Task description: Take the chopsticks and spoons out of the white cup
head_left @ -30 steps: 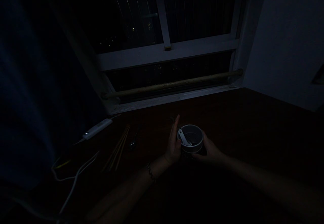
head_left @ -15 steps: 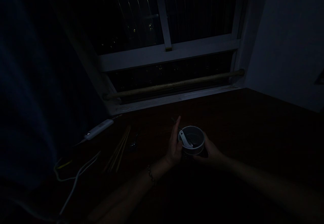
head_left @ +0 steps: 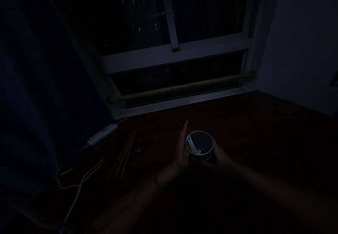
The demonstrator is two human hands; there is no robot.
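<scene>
Head view: bowl (head_left: 202, 156) is held between fingers of left hand (head_left: 182, 153) and right hand (head_left: 221, 157), pressed from both sides; inside, white spoon (head_left: 193, 146) is leaned, long axis directed toward left fingers, which are nearer.

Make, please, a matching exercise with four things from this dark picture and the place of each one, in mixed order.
Things:
1. bowl
2. white-handled utensil
3. bracelet
4. thin sticks

Places:
A. around the left wrist
B. on the table, left of both arms
C. between the left hand and the right hand
D. leaning inside the round container

Right pairs: 1-C, 2-D, 3-A, 4-B
</scene>
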